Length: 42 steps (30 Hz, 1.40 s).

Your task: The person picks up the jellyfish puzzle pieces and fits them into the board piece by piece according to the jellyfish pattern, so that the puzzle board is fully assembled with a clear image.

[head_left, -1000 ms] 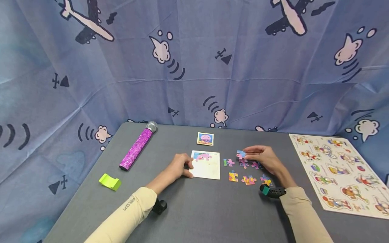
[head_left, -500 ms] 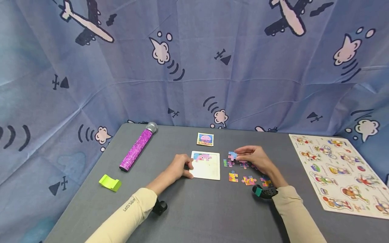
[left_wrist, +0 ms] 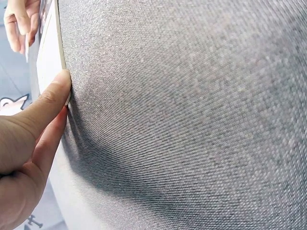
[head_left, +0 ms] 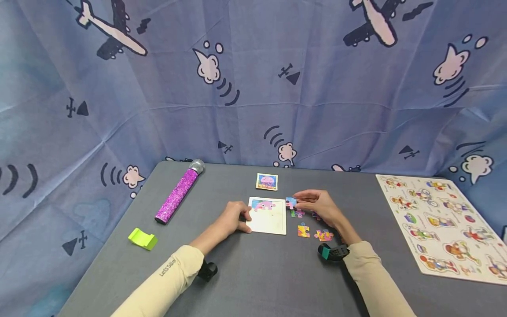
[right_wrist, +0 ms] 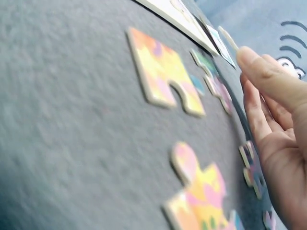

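Observation:
In the head view, my left hand (head_left: 234, 215) holds the left edge of a white square puzzle tray (head_left: 269, 223). The left wrist view shows its thumb (left_wrist: 55, 91) against that edge. Blue-and-pink pieces (head_left: 263, 204) lie in the tray's upper left part. Between thumb and fingers, my right hand (head_left: 322, 207) pinches a blue-and-pink puzzle piece (head_left: 291, 202) at the tray's upper right corner; in the right wrist view the piece (right_wrist: 228, 37) appears edge-on. Loose pieces lie right of the tray: a yellow one (head_left: 303, 230), a pink-and-yellow one (head_left: 324, 235) and a green-and-pink one (head_left: 297, 213).
Behind the tray lies a small jellyfish picture (head_left: 267, 181). A glittery pink microphone (head_left: 178, 193) and a lime-green block (head_left: 143, 238) are on the left of the grey table (head_left: 253, 277). A large picture board (head_left: 447, 224) lies at the right.
My right hand has moved left with the puzzle piece, from above the loose pieces to the tray's upper right corner. My left hand has stayed at the tray's edge.

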### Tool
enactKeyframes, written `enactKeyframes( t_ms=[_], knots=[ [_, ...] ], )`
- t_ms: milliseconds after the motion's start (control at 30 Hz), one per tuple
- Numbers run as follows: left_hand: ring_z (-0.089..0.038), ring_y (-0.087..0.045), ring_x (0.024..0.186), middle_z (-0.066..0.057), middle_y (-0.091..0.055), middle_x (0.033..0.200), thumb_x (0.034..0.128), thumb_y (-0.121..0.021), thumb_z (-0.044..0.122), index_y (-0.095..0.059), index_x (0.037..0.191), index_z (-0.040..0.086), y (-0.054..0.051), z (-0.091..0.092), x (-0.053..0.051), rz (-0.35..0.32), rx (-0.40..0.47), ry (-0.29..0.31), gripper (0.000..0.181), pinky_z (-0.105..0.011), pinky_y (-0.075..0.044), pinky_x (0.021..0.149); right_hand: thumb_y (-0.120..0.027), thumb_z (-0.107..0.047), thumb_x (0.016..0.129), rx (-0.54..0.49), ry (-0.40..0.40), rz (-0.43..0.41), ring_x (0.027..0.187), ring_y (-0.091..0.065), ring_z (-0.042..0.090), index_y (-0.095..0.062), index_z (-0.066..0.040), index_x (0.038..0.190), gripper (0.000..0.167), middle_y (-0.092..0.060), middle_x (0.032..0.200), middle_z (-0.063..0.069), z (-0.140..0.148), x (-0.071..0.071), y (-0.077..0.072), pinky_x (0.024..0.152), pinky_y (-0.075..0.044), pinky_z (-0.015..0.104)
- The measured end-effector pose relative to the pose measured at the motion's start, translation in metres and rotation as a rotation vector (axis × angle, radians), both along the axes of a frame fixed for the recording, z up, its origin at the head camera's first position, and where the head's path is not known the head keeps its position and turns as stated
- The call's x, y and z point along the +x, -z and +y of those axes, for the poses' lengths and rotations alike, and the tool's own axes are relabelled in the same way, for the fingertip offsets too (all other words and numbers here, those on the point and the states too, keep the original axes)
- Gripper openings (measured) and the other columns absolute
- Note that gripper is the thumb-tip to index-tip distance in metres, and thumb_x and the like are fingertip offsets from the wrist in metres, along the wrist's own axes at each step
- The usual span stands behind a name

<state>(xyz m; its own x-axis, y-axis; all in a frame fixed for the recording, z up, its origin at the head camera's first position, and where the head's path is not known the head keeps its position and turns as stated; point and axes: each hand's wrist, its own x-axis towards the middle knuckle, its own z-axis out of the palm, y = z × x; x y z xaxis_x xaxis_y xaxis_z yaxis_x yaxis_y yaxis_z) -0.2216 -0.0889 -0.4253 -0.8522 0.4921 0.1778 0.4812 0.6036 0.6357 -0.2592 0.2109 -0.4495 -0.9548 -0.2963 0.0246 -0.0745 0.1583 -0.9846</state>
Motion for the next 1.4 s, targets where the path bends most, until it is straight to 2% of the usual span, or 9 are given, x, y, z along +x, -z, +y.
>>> enactKeyframes(
  t_ms=[167, 333, 567, 867, 1133, 1400],
  knots=[
    [-0.033, -0.064, 0.098, -0.018, -0.067, 0.093, 0.058, -0.089, 0.002, -0.069, 0.073, -0.003, -0.001, -0.001, 0.001, -0.003, 0.007, 0.002, 0.026, -0.039, -0.051, 0.085, -0.071, 0.003, 0.082, 0.009, -0.004, 0.029, 0.093, -0.066, 0.007, -0.058, 0.016, 0.117, 0.04, -0.061, 0.117, 0.03, -0.01, 0.002, -0.003, 0.081, -0.053, 0.023],
    [-0.033, -0.064, 0.097, -0.018, -0.066, 0.091, 0.0582, -0.089, 0.002, -0.069, 0.074, -0.004, -0.002, -0.001, 0.001, 0.001, 0.015, 0.006, 0.026, -0.039, -0.052, 0.084, -0.07, 0.008, 0.081, -0.021, -0.021, 0.018, 0.092, -0.067, 0.01, -0.058, 0.017, 0.115, 0.038, -0.059, 0.116, 0.033, -0.019, 0.002, -0.002, 0.081, -0.053, 0.023],
    [-0.032, -0.065, 0.099, -0.015, -0.066, 0.087, 0.057, -0.089, 0.003, -0.069, 0.073, -0.003, -0.001, -0.001, 0.001, 0.015, 0.011, 0.008, 0.027, -0.037, -0.052, 0.084, -0.072, 0.007, 0.079, -0.001, -0.012, 0.035, 0.091, -0.067, 0.01, -0.062, 0.014, 0.112, 0.036, -0.063, 0.113, 0.03, -0.032, 0.002, 0.002, 0.08, -0.053, 0.023],
    [-0.032, -0.065, 0.098, -0.015, -0.066, 0.086, 0.0568, -0.09, 0.003, -0.069, 0.074, -0.003, -0.001, -0.001, 0.001, 0.024, 0.017, 0.01, 0.027, -0.038, -0.052, 0.084, -0.074, 0.002, 0.08, 0.102, 0.007, 0.069, 0.097, -0.065, 0.027, -0.065, 0.01, 0.11, 0.032, -0.065, 0.111, 0.026, -0.039, 0.001, 0.003, 0.078, -0.053, 0.021],
    [-0.033, -0.065, 0.098, -0.018, -0.067, 0.09, 0.0567, -0.089, 0.002, -0.069, 0.074, -0.004, -0.001, -0.001, 0.002, 0.014, 0.009, 0.012, 0.027, -0.038, -0.052, 0.085, -0.075, -0.001, 0.08, 0.159, -0.031, 0.085, 0.085, -0.065, 0.018, -0.066, 0.008, 0.109, 0.032, -0.067, 0.107, 0.024, -0.041, 0.001, -0.002, 0.071, -0.054, 0.021],
    [-0.032, -0.065, 0.098, -0.017, -0.067, 0.092, 0.0572, -0.089, 0.002, -0.068, 0.072, -0.002, 0.001, 0.0, 0.0, -0.003, 0.008, -0.006, 0.026, -0.037, -0.051, 0.084, -0.074, -0.001, 0.08, 0.186, -0.048, 0.091, 0.083, -0.064, 0.016, -0.066, 0.008, 0.109, 0.031, -0.067, 0.105, 0.023, -0.041, 0.0, -0.003, 0.07, -0.053, 0.021]
  ],
)
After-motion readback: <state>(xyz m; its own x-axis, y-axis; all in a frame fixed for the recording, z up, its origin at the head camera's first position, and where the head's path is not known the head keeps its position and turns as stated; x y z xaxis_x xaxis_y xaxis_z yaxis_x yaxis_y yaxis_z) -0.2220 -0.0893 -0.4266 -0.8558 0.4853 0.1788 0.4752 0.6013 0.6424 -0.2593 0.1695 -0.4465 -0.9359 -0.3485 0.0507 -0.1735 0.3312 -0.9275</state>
